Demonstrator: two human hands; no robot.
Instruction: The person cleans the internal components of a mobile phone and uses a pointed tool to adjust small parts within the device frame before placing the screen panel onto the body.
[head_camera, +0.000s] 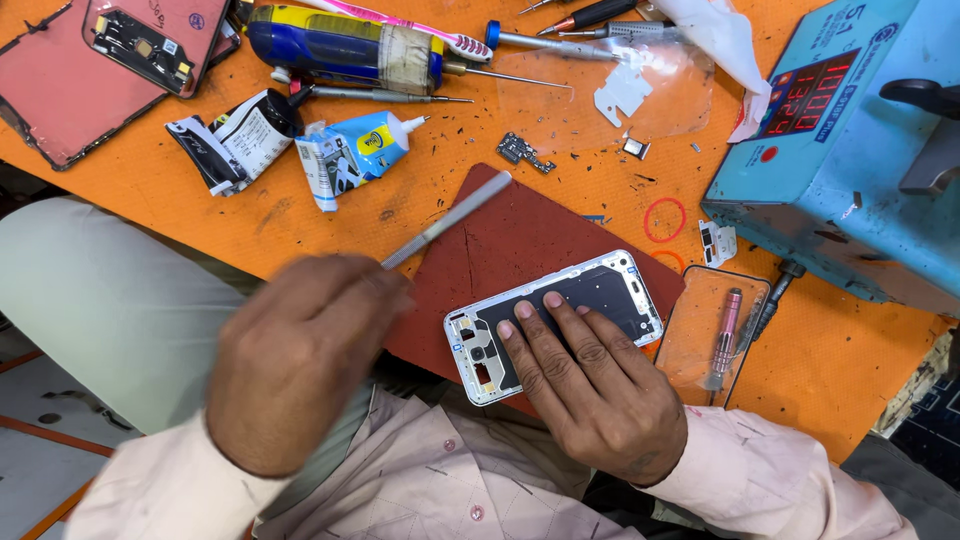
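Two hands work over an orange bench (250, 215), its mat scuffed and dotted with dark specks, with a strip of floor showing at the lower left edge. One dark red pad (520, 235) lies on the bench in front of the person, and on it rests one opened phone frame (600, 290), white-rimmed with a dark inner plate, lying flat and slightly skewed. The right hand (595, 385) lies palm down on the frame, fingers spread flat and pressing on the dark plate, not curled round anything. The left hand (300, 350), blurred, is closed in a fist around the lower end of one slim metal tool (450, 218), whose shaft slants up and to the right across the edge of the red pad. Beyond the pad lie two squeezed glue tubes, one black and white (235, 140) and one blue and white (355, 150), side by side. One small dark circuit piece (525, 152) sits just above the pad. One blue box-shaped machine (850, 150) with a red digit display stands at the right. One clear phone cover (715, 335) lies just right of the frame with one pink-handled screwdriver (727, 335) resting on it. One red phone back (95, 70) lies in the far left corner.
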